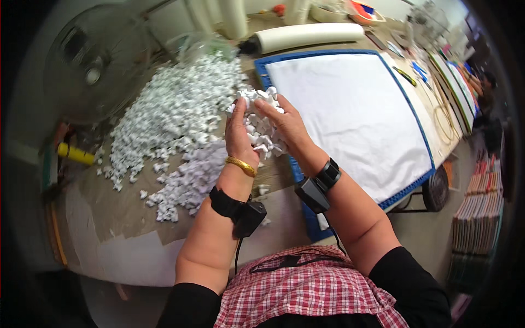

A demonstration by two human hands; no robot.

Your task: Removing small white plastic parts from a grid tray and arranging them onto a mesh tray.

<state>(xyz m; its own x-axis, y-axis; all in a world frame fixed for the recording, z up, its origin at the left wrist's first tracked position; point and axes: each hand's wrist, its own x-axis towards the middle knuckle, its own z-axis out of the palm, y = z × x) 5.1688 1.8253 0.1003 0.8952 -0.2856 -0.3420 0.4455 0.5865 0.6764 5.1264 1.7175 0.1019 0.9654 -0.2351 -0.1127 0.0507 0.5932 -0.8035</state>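
Between my two palms I hold a clump of small white pieces point(256, 123), knobbly and irregular; I cannot make out their exact kind. My left hand point(239, 134) is cupped against the clump's left side, its thumb pointing up. On the other side, my right hand point(290, 124) curves round it, thumb lying over the top. Both hands are above the table, near the left edge of a blue-framed white cloth panel point(350, 115). A large heap of similar white pieces point(178, 101) spreads to the left, with a smaller pile point(191, 177) in front of it.
A white roll point(309, 38) lies behind the panel. At the right sit a yellow-and-black cutter point(404, 76) and blue clips point(420, 71). A large fan point(95, 63) stands at the far left, a yellow cylinder point(75, 154) below it. Stacked boards point(478, 213) stand at the right.
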